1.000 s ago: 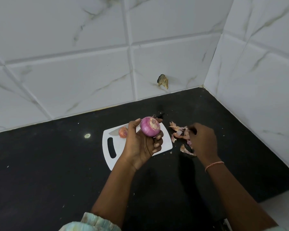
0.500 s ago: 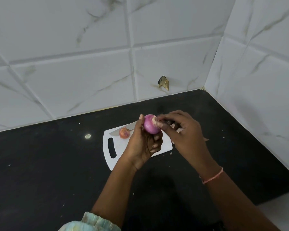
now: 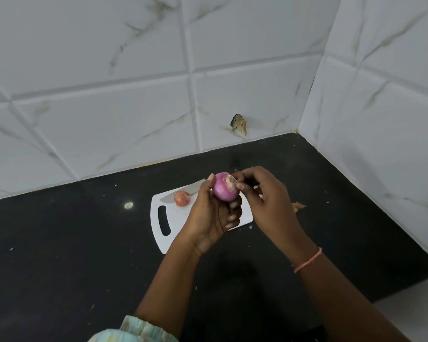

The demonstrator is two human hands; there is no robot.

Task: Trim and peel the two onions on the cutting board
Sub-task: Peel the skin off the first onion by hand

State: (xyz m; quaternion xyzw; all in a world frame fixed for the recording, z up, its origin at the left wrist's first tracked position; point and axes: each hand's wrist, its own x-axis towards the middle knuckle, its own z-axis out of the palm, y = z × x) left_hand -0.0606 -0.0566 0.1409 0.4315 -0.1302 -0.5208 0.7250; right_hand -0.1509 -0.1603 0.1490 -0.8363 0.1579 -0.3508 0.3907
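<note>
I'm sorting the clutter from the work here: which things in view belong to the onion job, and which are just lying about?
Belongs to the job:
purple onion, held in the left hand, picked at by the right hand
small onion
cutting board
knife

Just lying about:
peel scrap on the counter
wall chip

Both hands raised, fingers curled

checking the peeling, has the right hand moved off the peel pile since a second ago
Yes. The right hand has come leftward from the counter beside the cutting board and now pinches the purple onion held in the left hand.
</note>
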